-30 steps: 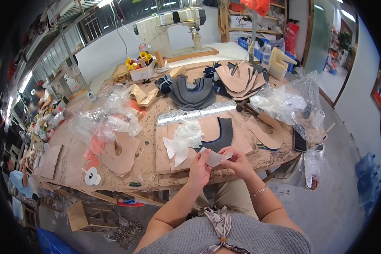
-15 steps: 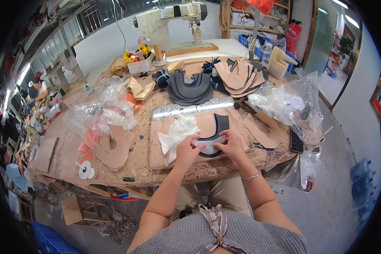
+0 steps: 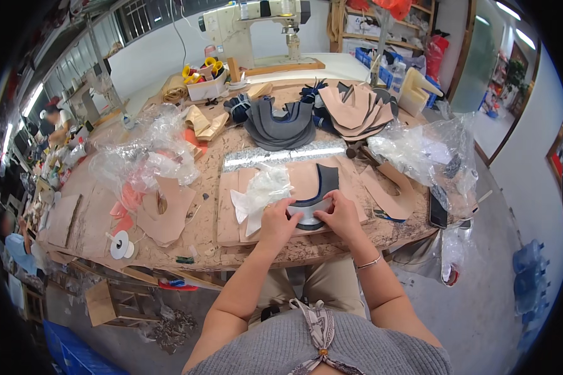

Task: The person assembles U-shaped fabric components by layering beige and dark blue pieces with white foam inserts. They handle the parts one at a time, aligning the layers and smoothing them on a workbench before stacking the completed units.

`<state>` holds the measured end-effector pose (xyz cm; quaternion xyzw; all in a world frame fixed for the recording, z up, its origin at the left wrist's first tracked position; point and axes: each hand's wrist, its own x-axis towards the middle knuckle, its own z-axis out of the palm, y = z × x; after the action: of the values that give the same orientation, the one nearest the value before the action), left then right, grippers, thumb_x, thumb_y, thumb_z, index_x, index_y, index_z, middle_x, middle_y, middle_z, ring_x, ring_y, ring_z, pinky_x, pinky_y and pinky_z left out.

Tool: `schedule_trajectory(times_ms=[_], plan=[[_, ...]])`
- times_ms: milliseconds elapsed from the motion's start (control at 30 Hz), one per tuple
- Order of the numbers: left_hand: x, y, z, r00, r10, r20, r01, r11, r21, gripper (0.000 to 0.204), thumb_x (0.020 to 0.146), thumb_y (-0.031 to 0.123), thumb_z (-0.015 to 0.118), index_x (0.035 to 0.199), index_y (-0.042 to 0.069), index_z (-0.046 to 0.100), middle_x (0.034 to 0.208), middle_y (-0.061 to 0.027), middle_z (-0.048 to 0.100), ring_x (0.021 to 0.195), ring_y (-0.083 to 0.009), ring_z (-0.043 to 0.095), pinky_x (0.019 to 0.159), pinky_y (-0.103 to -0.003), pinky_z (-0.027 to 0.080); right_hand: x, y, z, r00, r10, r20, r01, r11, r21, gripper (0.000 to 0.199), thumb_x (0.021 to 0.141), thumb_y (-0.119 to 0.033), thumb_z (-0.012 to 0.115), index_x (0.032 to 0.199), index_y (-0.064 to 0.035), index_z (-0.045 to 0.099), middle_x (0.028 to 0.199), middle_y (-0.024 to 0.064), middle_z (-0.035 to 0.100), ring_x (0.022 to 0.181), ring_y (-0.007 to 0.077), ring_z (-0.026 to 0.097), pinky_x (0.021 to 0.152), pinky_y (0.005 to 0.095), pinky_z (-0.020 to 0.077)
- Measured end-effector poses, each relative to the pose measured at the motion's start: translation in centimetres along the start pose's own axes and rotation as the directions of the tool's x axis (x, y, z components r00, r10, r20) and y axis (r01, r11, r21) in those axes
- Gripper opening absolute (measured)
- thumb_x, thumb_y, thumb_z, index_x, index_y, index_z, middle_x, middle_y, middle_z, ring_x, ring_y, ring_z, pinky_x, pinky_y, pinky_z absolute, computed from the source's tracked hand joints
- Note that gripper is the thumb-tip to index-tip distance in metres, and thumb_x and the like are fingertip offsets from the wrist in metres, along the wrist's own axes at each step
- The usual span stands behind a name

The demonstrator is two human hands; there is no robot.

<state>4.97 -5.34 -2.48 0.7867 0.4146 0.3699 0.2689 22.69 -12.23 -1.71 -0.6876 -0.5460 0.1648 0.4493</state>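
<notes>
A broad, worn wooden surface (image 3: 94,206) is carrying everything, and a flat tan board (image 3: 231,212) is lying near its front edge. On that board a dark curved leather piece (image 3: 322,187) is resting, with a pale grey strip (image 3: 306,215) along its lower curve. Toward the right edge a large clear plastic bag (image 3: 431,150) is slumping, holding a few dark pieces. Near the left edge another crumpled clear bag (image 3: 144,156) is sitting, its contents too blurred to tell. At the back edge a small white box (image 3: 205,87) is holding yellow rolls. The left hand (image 3: 276,222) is pressing fingers down on the grey strip's left end, beside a crumpled clear wrapper (image 3: 263,190). The right hand (image 3: 339,215) is pinching the strip's right part, fingers closed on it.
</notes>
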Motion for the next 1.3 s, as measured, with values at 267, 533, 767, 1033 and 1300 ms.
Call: schedule_trajectory(times_ms=[267, 533, 767, 1033, 1300], plan=[[-0.6, -2.0, -0.5, 0.961, 0.276, -0.026, -0.261, 0.933, 0.249, 0.035, 0.082, 0.013, 0.065, 0.116, 0.009, 0.060, 0.118, -0.0144, 0.056, 0.111, -0.0311, 0.054, 0.090, -0.041, 0.045, 0.2, 0.3, 0.1, 0.980, -0.186, -0.067, 0.162, 0.950, -0.267, 0.046, 0.063, -0.023, 0.084, 0.096, -0.0069, 0.057, 0.094, 0.0108, 0.057, 0.093, 0.0294, 0.054, 0.082, 0.0373, 0.0451], [1.4, -2.8, -6.6, 0.941, 0.099, 0.323, -0.227, 0.893, 0.389, 0.046, 0.094, 0.034, 0.050, 0.136, 0.015, 0.049, 0.147, -0.0044, 0.041, 0.135, -0.0251, 0.039, 0.108, -0.050, 0.028, -0.1, 2.2, -0.1, 0.960, -0.278, -0.037, 0.241, 0.885, -0.398, 0.048, 0.065, -0.031, 0.082, 0.101, -0.0077, 0.059, 0.116, 0.0125, 0.054, 0.109, 0.0334, 0.047, 0.094, 0.0424, 0.0412], [5.6, -8.9, -6.5, 0.957, 0.119, 0.263, -0.251, 0.795, 0.553, 0.046, 0.093, 0.032, 0.052, 0.135, 0.013, 0.049, 0.146, -0.0061, 0.041, 0.136, -0.0265, 0.037, 0.110, -0.050, 0.027, -0.7, 1.0, -2.1, 0.994, -0.113, 0.011, 0.107, 0.903, -0.416, 0.043, 0.066, -0.032, 0.081, 0.099, -0.0111, 0.063, 0.121, 0.0065, 0.054, 0.115, 0.0313, 0.045, 0.097, 0.0422, 0.0378], [-2.4, 4.1, 0.1, 0.735, 0.428, 0.526, -0.614, 0.749, 0.248, 0.095, 0.081, 0.056, 0.063, 0.141, -0.009, 0.029, 0.148, -0.0252, 0.030, 0.137, -0.0404, 0.029, 0.112, -0.048, 0.023, -1.3, 2.1, 0.0, 0.985, -0.162, -0.067, 0.129, 0.931, -0.341, 0.033, 0.067, -0.028, 0.078, 0.094, -0.0135, 0.064, 0.121, 0.0083, 0.054, 0.116, 0.0319, 0.044, 0.095, 0.0448, 0.0377], [-4.9, 3.2, 2.8, 0.821, 0.397, 0.410, -0.545, 0.758, 0.358, 0.100, 0.077, 0.065, 0.060, 0.139, -0.009, 0.033, 0.147, -0.0275, 0.031, 0.138, -0.0384, 0.028, 0.113, -0.048, 0.020, 4.8, 3.1, -4.6, 0.962, 0.118, 0.246, -0.058, 0.969, -0.240, 0.030, 0.063, -0.020, 0.081, 0.083, -0.0045, 0.065, 0.093, 0.0148, 0.059, 0.084, 0.0316, 0.058, 0.076, 0.0375, 0.0498]])
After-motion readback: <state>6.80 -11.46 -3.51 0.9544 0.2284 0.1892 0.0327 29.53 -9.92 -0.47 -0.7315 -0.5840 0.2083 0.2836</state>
